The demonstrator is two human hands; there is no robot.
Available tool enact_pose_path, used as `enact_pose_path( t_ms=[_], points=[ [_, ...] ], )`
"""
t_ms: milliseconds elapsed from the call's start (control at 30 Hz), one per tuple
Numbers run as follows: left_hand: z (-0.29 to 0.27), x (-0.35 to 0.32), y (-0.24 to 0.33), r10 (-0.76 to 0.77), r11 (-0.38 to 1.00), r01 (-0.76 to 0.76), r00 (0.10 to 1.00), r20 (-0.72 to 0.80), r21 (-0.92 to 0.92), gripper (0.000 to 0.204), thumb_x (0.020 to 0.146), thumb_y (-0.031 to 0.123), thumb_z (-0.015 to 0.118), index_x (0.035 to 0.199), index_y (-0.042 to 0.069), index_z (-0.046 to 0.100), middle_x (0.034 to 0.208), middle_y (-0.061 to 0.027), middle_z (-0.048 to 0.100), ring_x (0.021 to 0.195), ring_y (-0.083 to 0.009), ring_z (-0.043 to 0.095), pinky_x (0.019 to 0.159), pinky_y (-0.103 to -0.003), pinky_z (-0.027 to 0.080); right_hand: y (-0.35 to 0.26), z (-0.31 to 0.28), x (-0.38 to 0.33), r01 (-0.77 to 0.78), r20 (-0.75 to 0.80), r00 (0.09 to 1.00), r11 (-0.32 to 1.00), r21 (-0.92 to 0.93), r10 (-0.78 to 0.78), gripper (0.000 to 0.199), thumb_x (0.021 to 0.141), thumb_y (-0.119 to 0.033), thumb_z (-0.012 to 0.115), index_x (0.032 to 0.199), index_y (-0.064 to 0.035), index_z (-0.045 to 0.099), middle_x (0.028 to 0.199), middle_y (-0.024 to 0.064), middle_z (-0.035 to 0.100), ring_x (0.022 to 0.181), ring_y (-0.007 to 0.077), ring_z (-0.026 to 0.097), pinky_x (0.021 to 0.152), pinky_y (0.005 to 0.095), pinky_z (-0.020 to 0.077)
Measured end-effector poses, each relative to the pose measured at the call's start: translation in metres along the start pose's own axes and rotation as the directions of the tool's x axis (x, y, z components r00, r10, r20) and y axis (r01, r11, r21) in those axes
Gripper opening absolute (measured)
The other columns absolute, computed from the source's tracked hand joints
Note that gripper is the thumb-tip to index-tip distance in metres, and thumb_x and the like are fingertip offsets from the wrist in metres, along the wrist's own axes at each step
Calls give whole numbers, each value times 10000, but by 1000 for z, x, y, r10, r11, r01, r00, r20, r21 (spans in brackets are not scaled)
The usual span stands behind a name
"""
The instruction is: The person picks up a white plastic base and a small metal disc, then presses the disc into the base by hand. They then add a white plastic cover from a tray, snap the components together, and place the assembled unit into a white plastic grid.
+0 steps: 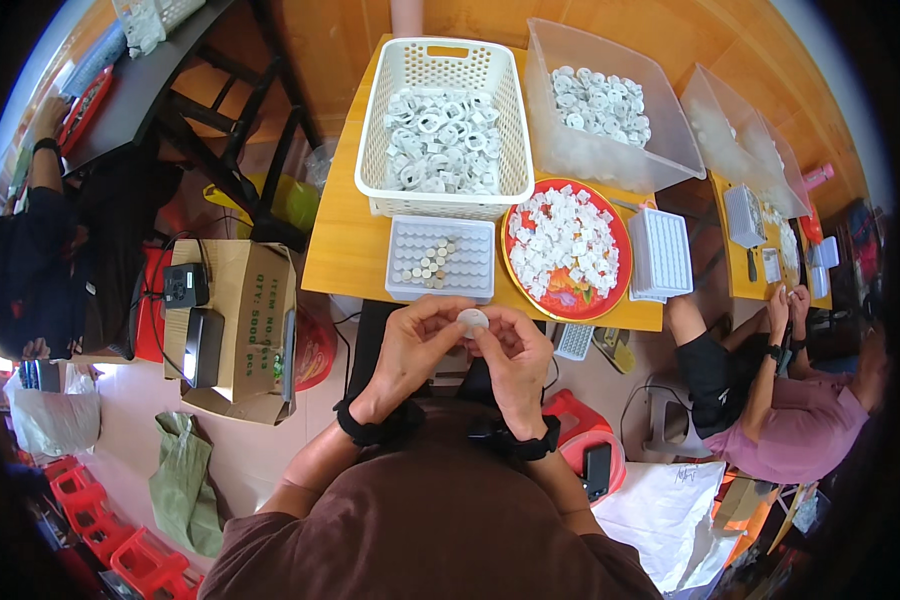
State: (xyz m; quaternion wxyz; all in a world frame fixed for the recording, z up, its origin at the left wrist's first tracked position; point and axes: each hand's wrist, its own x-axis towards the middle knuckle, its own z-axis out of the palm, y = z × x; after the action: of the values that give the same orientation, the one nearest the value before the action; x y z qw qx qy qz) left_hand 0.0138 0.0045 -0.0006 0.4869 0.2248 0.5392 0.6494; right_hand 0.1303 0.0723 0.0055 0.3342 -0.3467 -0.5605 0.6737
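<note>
In front of my chest, at the near edge of the wooden table [342,245], both hands meet over a small round white plastic piece [472,319]. My left hand [410,348] pinches it from the left between thumb and fingers. From the other side my right hand [515,358] grips the same piece, its fingers closed. Just beyond them lies a pale compartment tray [475,268] with several round metallic discs [433,262] in it. To its right, a red plate [562,302] with a gold rim carries a heap of small white parts [560,235].
A white perforated basket [445,206] of white ring-shaped parts stands behind the tray. Right of it are a clear bin [620,160] of similar parts and stacked trays [662,252]. An open cardboard box [235,345] sits at left; a co-worker [795,415] sits at right.
</note>
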Motion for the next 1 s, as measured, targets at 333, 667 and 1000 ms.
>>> enact_pose_path(
  t_ms=[333, 667, 1000],
  points=[
    [7, -2, 14, 383, 716, -377, 916, 121, 587, 319, 738, -47, 593, 1050, 16, 594, 873, -110, 621, 712, -154, 632, 635, -248, 515, 2, -5, 2, 25, -37, 999, 997, -74, -28, 151, 784, 47, 616, 934, 34, 612, 810, 12, 534, 681, 29, 539, 582, 151, 442],
    [5, -5, 13, 460, 424, -481, 844, 275, 767, 345, 717, -16, 615, 1058, 31, 584, 781, -121, 577, 621, -253, 592, 542, -304, 481, 2, -5, -1, 82, -62, 994, 987, -136, -91, 127, 774, 40, 630, 901, 30, 630, 762, -3, 501, 650, 24, 522, 539, 157, 424],
    [2, 3, 8, 528, 390, -559, 787, 319, 732, 342, 716, -6, 608, 1052, 51, 576, 791, -116, 549, 631, -281, 585, 527, -314, 487, 2, -4, -2, 60, -88, 994, 996, -59, -65, 138, 788, 27, 635, 924, 24, 614, 787, 5, 538, 656, 31, 552, 563, 154, 442]
  ],
)
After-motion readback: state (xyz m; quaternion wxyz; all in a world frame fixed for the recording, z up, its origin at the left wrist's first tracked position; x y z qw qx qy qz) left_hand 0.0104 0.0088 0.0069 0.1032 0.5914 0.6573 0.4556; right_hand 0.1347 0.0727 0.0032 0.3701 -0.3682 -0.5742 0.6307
